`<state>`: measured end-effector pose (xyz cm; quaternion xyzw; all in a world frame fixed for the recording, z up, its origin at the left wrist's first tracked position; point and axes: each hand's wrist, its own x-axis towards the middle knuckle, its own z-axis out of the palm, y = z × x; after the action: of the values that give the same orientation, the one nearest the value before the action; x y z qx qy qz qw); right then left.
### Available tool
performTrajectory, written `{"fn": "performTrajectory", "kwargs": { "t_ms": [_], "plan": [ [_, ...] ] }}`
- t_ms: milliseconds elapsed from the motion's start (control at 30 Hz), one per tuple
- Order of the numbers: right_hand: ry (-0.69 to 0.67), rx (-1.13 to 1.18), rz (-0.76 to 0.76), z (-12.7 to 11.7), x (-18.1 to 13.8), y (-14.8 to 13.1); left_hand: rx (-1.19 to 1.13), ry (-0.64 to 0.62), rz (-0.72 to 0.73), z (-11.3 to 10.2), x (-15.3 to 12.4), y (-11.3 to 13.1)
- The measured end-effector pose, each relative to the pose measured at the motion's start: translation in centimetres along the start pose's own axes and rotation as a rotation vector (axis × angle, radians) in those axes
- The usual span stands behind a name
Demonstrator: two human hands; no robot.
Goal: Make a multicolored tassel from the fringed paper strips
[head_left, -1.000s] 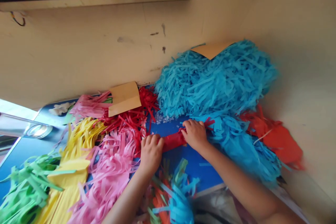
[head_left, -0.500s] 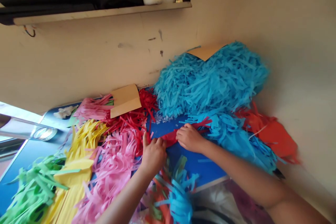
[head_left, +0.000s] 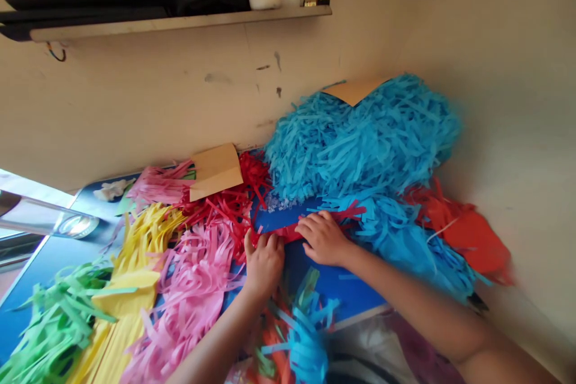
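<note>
A strip of red tissue paper (head_left: 287, 234) with fringed ends lies across the blue table (head_left: 360, 294) between my two hands. My left hand (head_left: 265, 261) grips the strip's left part, fingers curled over it. My right hand (head_left: 323, 239) holds it farther right, fingertips bent down on the paper and the thumb below. Fringe from the red strip sticks out past my right hand toward blue fringed tissue paper (head_left: 391, 228). Beside my left hand lies pink fringed paper (head_left: 193, 288), with red fringed paper (head_left: 216, 210) just behind it.
A large blue fringe heap (head_left: 360, 144) stands against the wall. Yellow paper (head_left: 130, 300) and green fringe (head_left: 63, 318) lie left, orange-red paper (head_left: 472, 240) right. A brown card (head_left: 216, 171) rests on the fringe. A clear glass (head_left: 74, 225) lies tilted at the left edge. Overhead runs a shelf (head_left: 193, 21).
My right hand has shifted slightly left along the red strip, and its fingers and thumb are more spread. The strip looks flatter between my hands. My left hand has barely moved.
</note>
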<state>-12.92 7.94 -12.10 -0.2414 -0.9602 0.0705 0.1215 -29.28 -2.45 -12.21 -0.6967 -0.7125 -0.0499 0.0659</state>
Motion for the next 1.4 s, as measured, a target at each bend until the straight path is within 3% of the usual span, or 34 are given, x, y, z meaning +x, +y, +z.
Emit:
{"fn": "performTrajectory", "kwargs": {
  "t_ms": [167,433,700,933,1000,1067,1133,1233,1400],
  "plan": [
    [-0.092,-0.002,-0.023,1.0,0.3,0.9,-0.028,-0.010,0.033,-0.4,-0.4,-0.7],
    [-0.116,0.180,0.296,1.0,1.3,2.9,-0.197,-0.064,-0.124,0.1,0.7,-4.3],
    [-0.085,0.113,0.418,2.3,2.0,2.0,-0.136,-0.072,-0.209,1.4,1.6,-4.3],
    [-0.089,0.084,0.435,2.1,2.1,2.6,-0.061,-0.045,-0.188,1.1,1.7,-4.4],
    [-0.067,0.058,0.436,1.4,1.9,2.6,-0.052,-0.024,-0.106,0.8,1.5,-4.4],
    [-0.019,0.011,0.332,0.8,1.6,2.4,-0.062,-0.029,0.046,0.5,1.5,-4.5],
    [0.014,-0.026,0.092,0.4,1.4,2.1,-0.075,-0.045,0.187,0.3,1.5,-4.6],
    [0.006,-0.070,-0.204,0.7,1.6,1.7,-0.076,-0.033,0.261,0.1,1.8,-4.3],
    [-0.008,-0.096,-0.254,1.9,2.6,2.5,-0.059,0.037,0.251,0.2,2.3,-3.5]
  ]
}}
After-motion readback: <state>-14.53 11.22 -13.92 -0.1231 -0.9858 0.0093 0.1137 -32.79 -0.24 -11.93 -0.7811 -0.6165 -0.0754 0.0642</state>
